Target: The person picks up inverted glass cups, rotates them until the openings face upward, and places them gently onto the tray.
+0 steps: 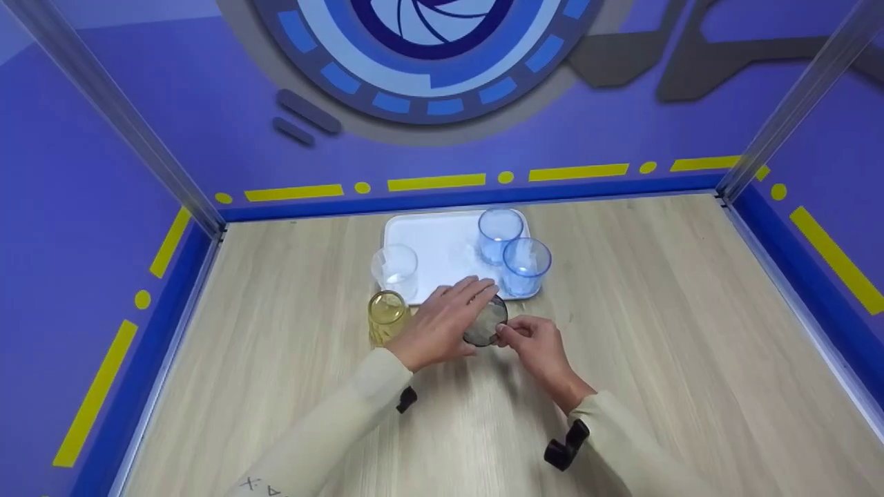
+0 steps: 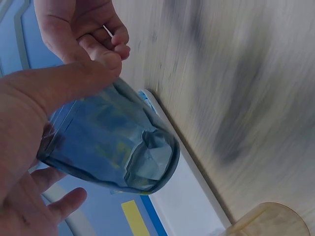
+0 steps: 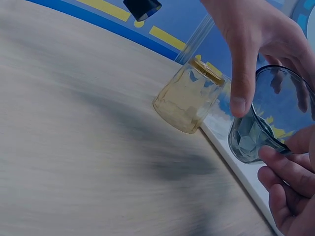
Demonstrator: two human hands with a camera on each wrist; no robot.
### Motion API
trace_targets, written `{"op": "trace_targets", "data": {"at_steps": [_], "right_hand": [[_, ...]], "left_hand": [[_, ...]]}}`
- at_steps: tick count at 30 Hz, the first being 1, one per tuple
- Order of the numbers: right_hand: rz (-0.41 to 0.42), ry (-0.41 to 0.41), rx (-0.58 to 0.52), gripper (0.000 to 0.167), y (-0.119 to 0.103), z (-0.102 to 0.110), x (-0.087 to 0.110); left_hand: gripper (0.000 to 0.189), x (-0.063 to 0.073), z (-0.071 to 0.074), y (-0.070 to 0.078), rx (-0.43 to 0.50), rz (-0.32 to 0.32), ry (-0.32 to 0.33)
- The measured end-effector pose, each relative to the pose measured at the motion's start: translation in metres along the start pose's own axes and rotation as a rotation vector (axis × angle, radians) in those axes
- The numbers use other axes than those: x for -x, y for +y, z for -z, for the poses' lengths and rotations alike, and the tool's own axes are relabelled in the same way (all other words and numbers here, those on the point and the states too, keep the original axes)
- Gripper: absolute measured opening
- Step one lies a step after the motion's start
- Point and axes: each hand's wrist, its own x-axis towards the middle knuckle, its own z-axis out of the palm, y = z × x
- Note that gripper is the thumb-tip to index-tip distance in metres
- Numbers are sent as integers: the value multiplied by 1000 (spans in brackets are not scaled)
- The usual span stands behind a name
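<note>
Above the tray's front edge, both hands hold a smoky grey drinking glass [image 1: 487,322], tilted with its mouth toward the head camera. My left hand [image 1: 442,323] spans it, thumb on the near side and fingers on the far side, as the right wrist view shows. The right hand [image 1: 542,348] pinches its rim between thumb and fingers. Faceted sides and a thick base [image 2: 152,162] show in the left wrist view. Just left of the left hand, a yellow ribbed glass [image 1: 387,321] stands upside down on the table, partly hidden by that hand.
Behind the hands lies a white tray [image 1: 438,238]. Two blue clear glasses [image 1: 500,231] stand upright at its right side, and a colourless glass [image 1: 397,266] stands at its left edge. Blue panels [image 1: 173,138] with yellow marks wall in the wooden table [image 1: 290,386] at back and sides.
</note>
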Motion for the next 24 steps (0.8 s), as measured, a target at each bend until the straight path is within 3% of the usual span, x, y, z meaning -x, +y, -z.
{"op": "trace_targets", "data": {"at_steps": [12,24], "right_hand": [[-10,16,-17,13,-2,-9,-1],[-4,-63,-65,17,-5,-5,2]], "left_hand": [[98,-1,-1,0,-34,11,27],[96,-1,4,-2,-27,32,46]]}}
